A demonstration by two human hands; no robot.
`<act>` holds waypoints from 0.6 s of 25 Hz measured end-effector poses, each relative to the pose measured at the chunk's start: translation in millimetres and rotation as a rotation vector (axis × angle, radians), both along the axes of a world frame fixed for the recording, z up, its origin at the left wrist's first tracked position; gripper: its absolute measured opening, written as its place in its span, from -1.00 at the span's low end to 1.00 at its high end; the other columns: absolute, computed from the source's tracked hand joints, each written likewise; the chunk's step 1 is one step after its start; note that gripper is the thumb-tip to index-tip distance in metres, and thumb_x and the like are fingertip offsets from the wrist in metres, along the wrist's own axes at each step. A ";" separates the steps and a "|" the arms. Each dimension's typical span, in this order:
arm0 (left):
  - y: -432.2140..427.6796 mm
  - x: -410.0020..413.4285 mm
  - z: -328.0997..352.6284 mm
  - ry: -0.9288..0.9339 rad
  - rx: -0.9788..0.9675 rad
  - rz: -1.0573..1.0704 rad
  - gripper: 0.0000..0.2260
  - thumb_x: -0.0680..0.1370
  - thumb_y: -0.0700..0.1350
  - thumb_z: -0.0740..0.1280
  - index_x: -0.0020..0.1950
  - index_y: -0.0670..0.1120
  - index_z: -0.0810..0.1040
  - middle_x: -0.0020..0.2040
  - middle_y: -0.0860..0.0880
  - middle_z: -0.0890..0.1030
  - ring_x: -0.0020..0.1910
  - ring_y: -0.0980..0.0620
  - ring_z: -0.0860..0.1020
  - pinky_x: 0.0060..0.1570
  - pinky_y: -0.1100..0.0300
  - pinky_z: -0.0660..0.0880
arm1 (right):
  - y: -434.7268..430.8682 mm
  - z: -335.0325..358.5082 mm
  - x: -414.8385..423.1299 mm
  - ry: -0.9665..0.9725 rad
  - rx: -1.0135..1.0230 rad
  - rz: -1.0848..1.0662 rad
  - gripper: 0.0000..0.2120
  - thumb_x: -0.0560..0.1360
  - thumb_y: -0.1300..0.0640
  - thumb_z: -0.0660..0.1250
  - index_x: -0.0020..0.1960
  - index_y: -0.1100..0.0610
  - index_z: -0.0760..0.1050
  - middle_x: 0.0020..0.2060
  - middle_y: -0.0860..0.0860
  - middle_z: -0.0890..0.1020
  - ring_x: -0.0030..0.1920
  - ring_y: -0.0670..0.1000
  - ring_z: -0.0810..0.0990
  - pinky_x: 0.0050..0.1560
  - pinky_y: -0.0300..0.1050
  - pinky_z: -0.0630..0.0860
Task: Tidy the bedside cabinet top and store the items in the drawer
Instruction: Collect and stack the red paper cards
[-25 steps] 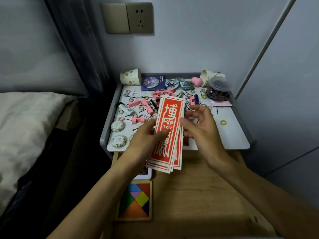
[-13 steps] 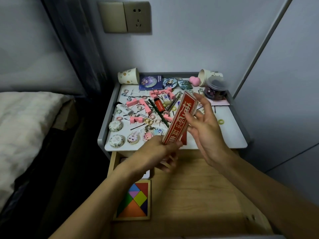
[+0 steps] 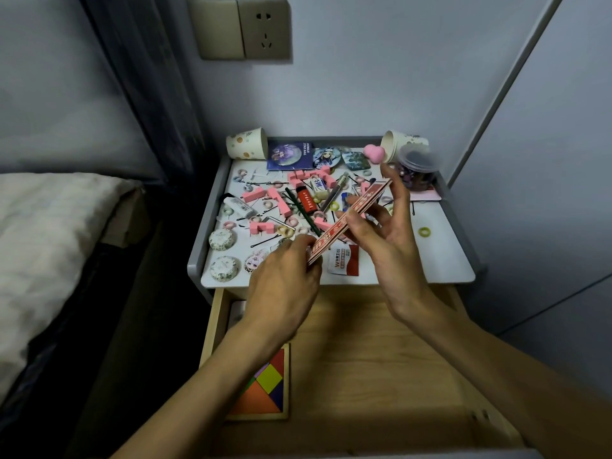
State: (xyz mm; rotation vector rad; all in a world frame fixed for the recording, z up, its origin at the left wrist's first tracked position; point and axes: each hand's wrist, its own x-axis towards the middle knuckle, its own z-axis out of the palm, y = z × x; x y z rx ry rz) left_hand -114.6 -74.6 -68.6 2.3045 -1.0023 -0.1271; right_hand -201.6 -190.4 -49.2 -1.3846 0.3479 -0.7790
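**Q:** How are the two hands posed?

**A:** Both reach forward over the open drawer. The left hand shows its back, with its fingers curled under to pinch the near, lower end of the stack of red cards. The right hand stands palm inward. Its thumb presses the stack's near face, and its fingers spread loosely behind, the index tip at the far, upper end. The stack is gripped by both hands, on edge, slanting up from the left hand to the right. It is held in the air above the front part of the table.

**Q:** What writing can be read?

**A:** White printing runs along the cards, but seen nearly edge-on it cannot be read. Just below the right hand's palm lies a red-and-white packet marked with a large "W"; its smaller lines are too small to tell. Well beyond the left hand, at the table's back rim, a dark blue card bears "HONKAI STAR RAIL" along one side. A red lighter, beyond the left hand's knuckles, carries fine print that is illegible.

**Q:** And near the wrists?

**A:** Partly under the left forearm, a wooden tangram puzzle lies flat in the drawer.
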 end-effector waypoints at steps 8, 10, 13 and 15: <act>0.8 1.3 -2.5 -0.026 -0.043 -0.011 -0.68 0.61 0.02 0.25 0.37 0.08 0.42 0.17 0.02 0.62 0.07 -0.02 0.58 0.01 0.00 0.54 | 4.9 -3.9 -0.1 0.019 0.013 -0.025 -0.35 0.41 0.09 0.41 0.38 -0.23 0.22 0.21 -0.03 0.56 0.21 -0.04 0.58 0.19 0.08 0.56; 0.3 0.0 -4.2 -0.068 -0.039 -0.041 -0.68 0.62 0.04 0.23 0.38 0.07 0.41 0.16 0.01 0.62 0.07 -0.03 0.58 0.00 -0.01 0.54 | 4.2 -4.2 0.5 0.010 0.017 -0.025 -0.33 0.41 0.09 0.43 0.39 -0.25 0.20 0.23 0.01 0.54 0.23 0.00 0.57 0.17 0.11 0.57; -0.5 0.2 -8.9 -0.131 -0.016 -0.074 -0.72 0.64 0.01 0.20 0.35 0.05 0.42 0.12 -0.04 0.62 0.03 -0.07 0.59 -0.07 -0.04 0.54 | 3.3 -7.1 1.0 0.019 0.015 -0.007 -0.34 0.44 0.11 0.45 0.37 -0.30 0.22 0.24 0.10 0.53 0.24 0.07 0.56 0.17 0.15 0.57; -0.6 1.5 -11.7 -0.150 0.000 -0.091 -0.75 0.65 -0.02 0.20 0.32 0.04 0.43 0.09 -0.05 0.62 -0.01 -0.08 0.58 -0.11 -0.04 0.54 | 2.9 -8.9 1.1 0.026 0.015 0.004 -0.36 0.48 0.18 0.43 0.36 -0.29 0.23 0.23 0.12 0.54 0.23 0.09 0.57 0.17 0.17 0.56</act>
